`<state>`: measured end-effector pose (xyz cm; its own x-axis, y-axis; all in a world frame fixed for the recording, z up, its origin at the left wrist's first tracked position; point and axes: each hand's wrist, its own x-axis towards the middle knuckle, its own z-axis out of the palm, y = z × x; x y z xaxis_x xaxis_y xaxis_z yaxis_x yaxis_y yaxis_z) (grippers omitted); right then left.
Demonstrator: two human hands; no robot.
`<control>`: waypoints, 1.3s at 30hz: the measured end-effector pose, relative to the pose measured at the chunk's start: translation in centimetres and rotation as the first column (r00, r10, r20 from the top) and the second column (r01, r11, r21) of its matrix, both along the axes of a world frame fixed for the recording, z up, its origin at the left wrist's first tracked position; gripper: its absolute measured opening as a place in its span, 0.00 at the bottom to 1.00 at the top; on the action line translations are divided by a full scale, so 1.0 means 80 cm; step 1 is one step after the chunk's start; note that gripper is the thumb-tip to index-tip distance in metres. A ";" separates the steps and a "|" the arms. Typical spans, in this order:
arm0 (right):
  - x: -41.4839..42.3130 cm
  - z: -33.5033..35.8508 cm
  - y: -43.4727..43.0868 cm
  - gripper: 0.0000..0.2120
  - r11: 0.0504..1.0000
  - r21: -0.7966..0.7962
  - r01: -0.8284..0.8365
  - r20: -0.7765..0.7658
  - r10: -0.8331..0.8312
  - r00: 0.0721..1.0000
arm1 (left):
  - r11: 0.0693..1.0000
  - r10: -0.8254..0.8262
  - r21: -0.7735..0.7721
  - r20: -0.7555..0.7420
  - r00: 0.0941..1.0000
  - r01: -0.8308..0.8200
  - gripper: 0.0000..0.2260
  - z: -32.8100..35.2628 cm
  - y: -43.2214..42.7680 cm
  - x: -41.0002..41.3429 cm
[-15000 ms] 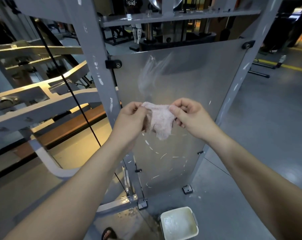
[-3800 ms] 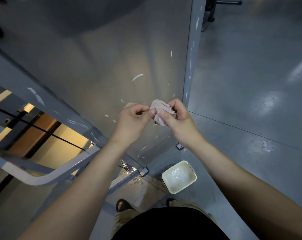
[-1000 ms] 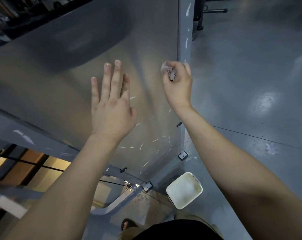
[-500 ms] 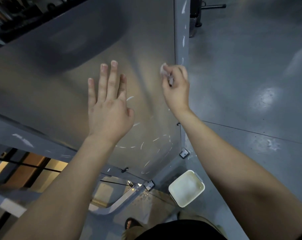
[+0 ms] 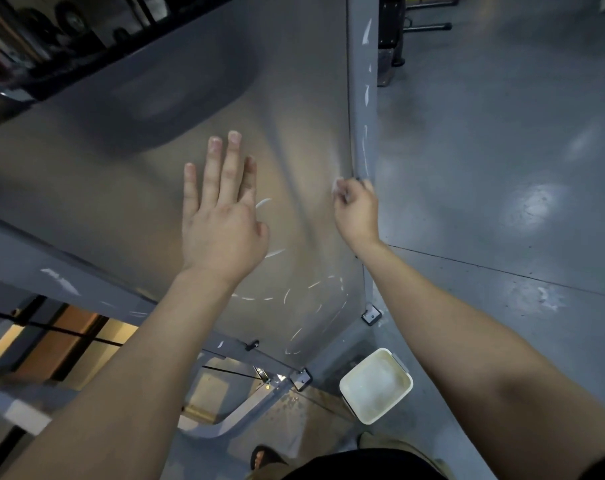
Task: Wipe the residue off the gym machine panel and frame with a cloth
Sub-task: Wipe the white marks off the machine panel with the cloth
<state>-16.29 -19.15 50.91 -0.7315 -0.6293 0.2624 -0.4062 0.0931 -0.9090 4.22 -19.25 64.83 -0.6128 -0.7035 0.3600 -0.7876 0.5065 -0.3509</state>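
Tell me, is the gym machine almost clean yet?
Not yet. The upper panel looks streak-free. The right hand holds a balled cloth against the right post, while the left hand presses flat on the panel. White streaks show on the lower panel, higher up that post and on the left frame bar.

A glossy grey floor (image 5: 502, 150) fills the right side, with pale patches of reflected light (image 5: 533, 202) and a thin dark seam (image 5: 502, 270) crossing it. A cream tub (image 5: 345, 389) stands on it near the bottom. Dark equipment legs (image 5: 391, 46) stand at the top. At lower left, orange-brown and tan flooring (image 5: 72, 337) glows warmly.
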 end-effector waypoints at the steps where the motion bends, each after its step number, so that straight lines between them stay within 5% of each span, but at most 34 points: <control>1: 0.001 -0.013 0.005 0.05 0.996 0.089 -0.029 0.038 0.026 0.999 | 1.000 -0.005 0.004 -0.002 1.000 0.005 0.40 0.000 0.001 0.000; 9: 0.037 0.012 0.057 0.11 0.997 0.015 -0.082 0.231 0.076 0.970 | 0.989 -0.141 0.014 -0.209 0.968 0.148 0.31 0.010 0.026 0.033; 16: 0.084 0.033 0.060 0.12 0.971 -0.110 -0.212 0.104 0.223 0.969 | 0.999 0.037 0.007 -0.117 0.992 -0.036 0.36 -0.014 0.039 0.081; 24: 0.106 0.054 0.018 0.16 0.947 -0.311 -0.082 -0.065 0.065 0.996 | 0.998 0.065 -0.015 -0.024 0.998 -0.065 0.39 -0.022 0.025 0.090; 30: 0.123 0.023 0.028 0.09 0.925 -0.172 -0.338 -0.342 0.265 0.901 | 0.998 0.063 -0.025 -0.019 0.998 -0.063 0.39 -0.027 0.020 0.090; 36: 0.110 0.058 0.009 0.10 0.925 -0.314 -0.213 -0.280 0.124 0.952 | 0.998 0.070 0.004 0.001 0.998 -0.070 0.41 -0.030 0.017 0.088; 39: 0.124 0.020 0.025 0.10 0.918 -0.117 -0.378 -0.426 0.297 0.854 | 0.997 0.081 -0.006 -0.003 0.997 -0.081 0.41 -0.031 0.015 0.088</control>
<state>-6.40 -17.18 52.50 -0.2936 -0.7267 0.6210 -0.7064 -0.2727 -0.6531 11.24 -18.03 62.38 -0.5530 -0.7483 0.3663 -0.8269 0.4390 -0.3515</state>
